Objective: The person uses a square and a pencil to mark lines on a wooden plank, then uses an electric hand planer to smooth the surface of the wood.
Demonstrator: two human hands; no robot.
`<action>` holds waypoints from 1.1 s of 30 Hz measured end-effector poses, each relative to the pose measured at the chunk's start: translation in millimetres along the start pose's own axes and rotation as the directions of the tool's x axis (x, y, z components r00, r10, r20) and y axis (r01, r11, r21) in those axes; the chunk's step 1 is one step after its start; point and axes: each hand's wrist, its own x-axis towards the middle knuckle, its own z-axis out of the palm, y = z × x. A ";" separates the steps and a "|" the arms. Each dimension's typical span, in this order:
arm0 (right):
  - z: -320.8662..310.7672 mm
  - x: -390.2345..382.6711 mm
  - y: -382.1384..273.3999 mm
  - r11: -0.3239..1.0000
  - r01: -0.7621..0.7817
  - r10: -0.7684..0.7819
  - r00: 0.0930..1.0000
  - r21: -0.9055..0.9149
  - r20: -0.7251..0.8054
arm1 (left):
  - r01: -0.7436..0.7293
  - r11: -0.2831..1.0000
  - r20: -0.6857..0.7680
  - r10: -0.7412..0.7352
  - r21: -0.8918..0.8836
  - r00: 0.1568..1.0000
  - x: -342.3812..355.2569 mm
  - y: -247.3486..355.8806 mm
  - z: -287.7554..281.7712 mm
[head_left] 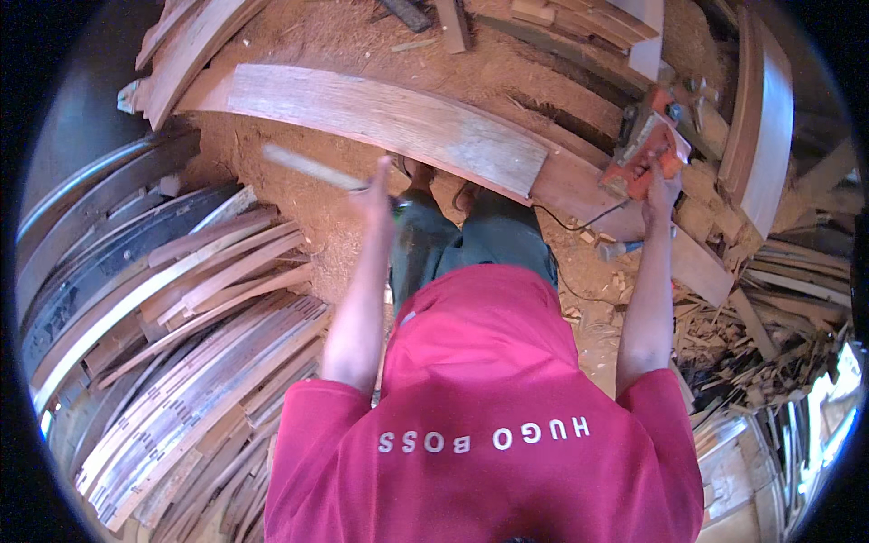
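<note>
My left hand (373,201) is closed around one end of a pale flat stick (312,166), which points out to the left and is smeared by motion. My right hand (663,192) grips the handle of an orange-red electric hand planer (641,149), off to the right. A black cord (602,215) runs near the planer. Between my hands and beyond them lies a long wooden plank (389,118), its pale upper face stretching across in front of my legs. The plank rests on a longer brown board (584,197) that sticks out at its right end.
Stacked boards and strips (195,380) fill the left side. Curved planks (195,45) lean at the far left, and another curved board (768,127) stands at the far right. Scrap wood (760,353) is heaped at the right. Sawdust (317,36) covers the floor.
</note>
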 end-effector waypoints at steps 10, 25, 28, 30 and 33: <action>-7.0 -97.8 -69.0 0.991 -0.128 0.129 0.991 -0.024 0.027 | 0.115 0.927 0.276 -0.013 -0.356 0.961 -31.7 -17.8 67.2; 65.8 -179.5 -55.6 0.885 0.091 0.289 0.663 -0.457 0.691 | -0.488 0.802 -0.150 0.560 0.345 0.815 178.0 5.7 -74.1; 85.7 -169.7 -56.7 0.804 0.020 0.488 0.549 -0.594 0.679 | -0.496 0.597 -0.006 0.643 0.630 0.766 214.7 63.1 -87.7; 93.1 -165.8 -53.8 0.810 0.110 0.443 0.527 -0.576 0.725 | -0.424 0.502 0.079 0.572 0.754 0.816 241.0 91.6 -99.0; 86.8 -156.9 -43.7 0.762 0.248 0.432 0.494 -0.598 0.755 | -0.433 0.452 0.188 0.491 0.780 0.851 273.7 109.3 -102.1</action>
